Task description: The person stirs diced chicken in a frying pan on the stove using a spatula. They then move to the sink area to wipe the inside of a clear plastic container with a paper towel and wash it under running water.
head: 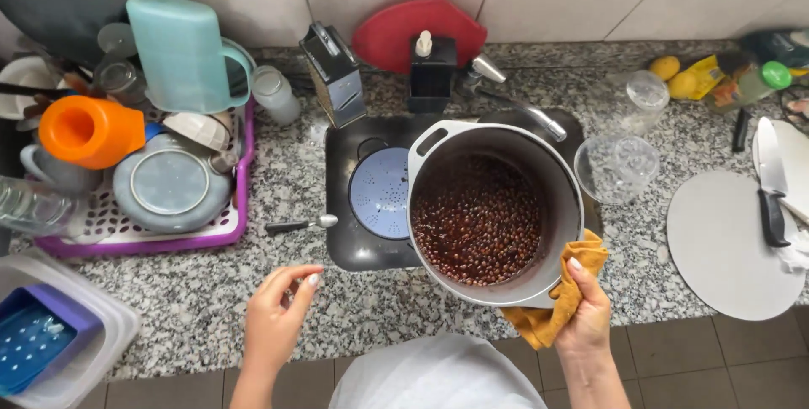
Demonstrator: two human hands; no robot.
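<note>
Right at the bottom edge of the frame my right hand [584,312] clamps a folded mustard cloth [560,295] against the rim of the big grey pot [497,207], thumb hooked over the top. At centre right of the frame the pot sits tilted over the small dark sink [354,232], filled with dark brown beans [478,222] in liquid. My left hand [278,316], lower left of centre, hovers above the speckled granite counter [278,198] with its fingers loosely curled; whether it pinches anything I cannot tell.

By my reckoning I am at the draining stage, holding the pot ready over the sink where a pale blue perforated strainer [381,192] lies. Tipping it further would call for a firm grip on the hot rim and probably my free hand to steady it.

At the upper left, a purple dish rack [240,207] holds a teal jug [181,51], an orange cup [88,131] and a grey lid [173,183]. An empty clear glass bowl [617,166] stands right of the pot. A metal spoon [299,225] lies beside the sink.
</note>
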